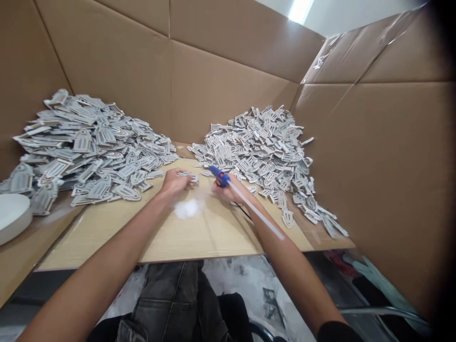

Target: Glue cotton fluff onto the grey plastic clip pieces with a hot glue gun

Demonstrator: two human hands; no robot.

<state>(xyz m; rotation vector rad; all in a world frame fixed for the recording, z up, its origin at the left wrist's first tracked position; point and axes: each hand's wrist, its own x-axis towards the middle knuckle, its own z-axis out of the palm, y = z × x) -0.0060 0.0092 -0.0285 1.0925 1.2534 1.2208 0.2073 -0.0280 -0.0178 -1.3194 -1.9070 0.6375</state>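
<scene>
My left hand is closed on a small grey-white slotted piece, held just above the board. In my right hand is a blue glue gun, its nozzle tilted up and to the left. A long translucent glue stick sticks out of its back along my forearm, and a dark cord hangs below. The nozzle and the held piece are apart. A white fluffy clump, blurred at its edges, shows on the board between my forearms.
Heaps of similar slotted pieces stand at the left and right. Cardboard walls enclose the back and sides. A white round container is at the left edge. The pale board ends just before my lap.
</scene>
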